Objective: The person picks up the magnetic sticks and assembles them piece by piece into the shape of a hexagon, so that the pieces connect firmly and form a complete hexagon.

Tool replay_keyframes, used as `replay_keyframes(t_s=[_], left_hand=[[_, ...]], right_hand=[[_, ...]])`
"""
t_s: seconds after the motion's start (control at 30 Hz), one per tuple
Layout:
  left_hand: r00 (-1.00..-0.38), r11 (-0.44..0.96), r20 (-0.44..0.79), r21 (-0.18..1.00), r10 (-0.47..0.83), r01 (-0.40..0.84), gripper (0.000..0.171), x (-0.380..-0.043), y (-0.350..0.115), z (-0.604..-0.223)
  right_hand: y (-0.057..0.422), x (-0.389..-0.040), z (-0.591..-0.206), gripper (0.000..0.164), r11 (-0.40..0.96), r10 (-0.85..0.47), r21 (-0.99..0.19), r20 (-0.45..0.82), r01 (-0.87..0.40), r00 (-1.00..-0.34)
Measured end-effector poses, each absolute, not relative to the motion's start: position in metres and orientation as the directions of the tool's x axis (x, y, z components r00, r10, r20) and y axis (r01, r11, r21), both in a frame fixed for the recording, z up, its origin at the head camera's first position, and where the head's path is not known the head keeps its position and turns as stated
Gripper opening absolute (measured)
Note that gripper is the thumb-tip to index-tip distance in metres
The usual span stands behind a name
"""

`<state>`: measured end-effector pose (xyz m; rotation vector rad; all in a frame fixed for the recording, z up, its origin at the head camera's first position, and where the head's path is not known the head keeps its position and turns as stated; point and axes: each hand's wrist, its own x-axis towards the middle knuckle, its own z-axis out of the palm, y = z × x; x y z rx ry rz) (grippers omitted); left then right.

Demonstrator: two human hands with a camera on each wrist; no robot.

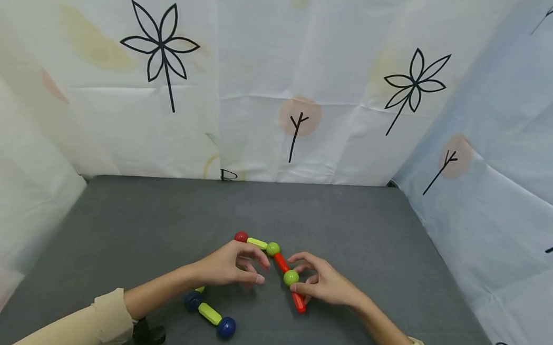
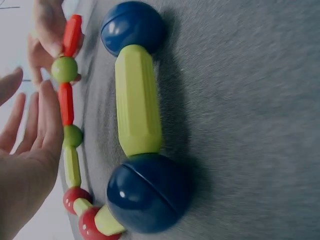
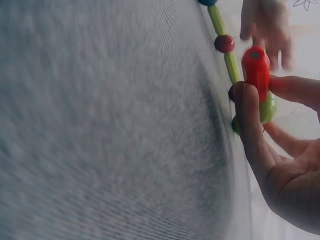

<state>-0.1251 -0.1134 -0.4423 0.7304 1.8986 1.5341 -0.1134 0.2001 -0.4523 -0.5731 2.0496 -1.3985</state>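
Note:
A chain of toy magnetic rods and balls curves across the grey surface. With thumb and fingers, my right hand point(image 1: 324, 283) pinches the red rod point(image 3: 256, 75) at the chain's end, beside a green ball point(image 1: 291, 277). Another red rod point(image 1: 281, 262) joins that ball to a second green ball point(image 1: 273, 249). My left hand point(image 1: 233, 265) hovers over the chain's inner side with loose fingers and nothing in them. It hides part of the chain in the head view. Two red balls point(image 2: 76, 200) show past it in the left wrist view.
At the near end of the chain, a yellow-green rod point(image 2: 137, 100) links two dark blue balls point(image 1: 226, 328). Grey cloth point(image 1: 160, 213) covers the table. White patterned sheets point(image 1: 263, 76) hang along the back and both sides.

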Motion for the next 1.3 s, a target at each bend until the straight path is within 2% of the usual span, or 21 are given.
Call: replay_keyframes(t_s=[0.23,0.47,0.6,0.93,1.13,1.3], left_hand=[[-0.579,0.188,-0.211,0.977,0.788,-0.102,0.036,-0.098,-0.133,-0.437],[-0.603,0.182,-0.223,0.975,0.766,-0.129,0.04,-0.085,-0.148,-0.432],[-0.612,0.196,-0.245,0.969,0.752,-0.148,0.042,-0.083,-0.164,-0.43],[-0.576,0.183,-0.286,0.956,0.765,-0.231,0.043,-0.064,-0.197,-0.437],[-0.56,0.127,-0.272,0.95,0.783,-0.284,0.043,-0.059,-0.196,-0.452],[-0.588,0.11,-0.257,0.955,0.767,-0.274,0.043,-0.057,-0.185,-0.458]], right_hand=[[0.197,-0.128,-0.459,0.046,0.32,-0.718,-0.947,-0.219,-0.034,-0.661],[0.194,-0.133,-0.458,0.039,0.312,-0.76,-0.949,-0.221,-0.045,-0.611],[0.194,-0.132,-0.456,0.038,0.285,-0.759,-0.957,-0.193,-0.051,-0.621],[0.187,-0.13,-0.456,0.038,0.253,-0.703,-0.967,-0.16,-0.034,-0.693],[0.179,-0.128,-0.458,0.039,0.217,-0.681,-0.975,-0.121,-0.041,-0.722],[0.17,-0.13,-0.458,0.041,0.22,-0.663,-0.975,-0.127,-0.03,-0.738]])
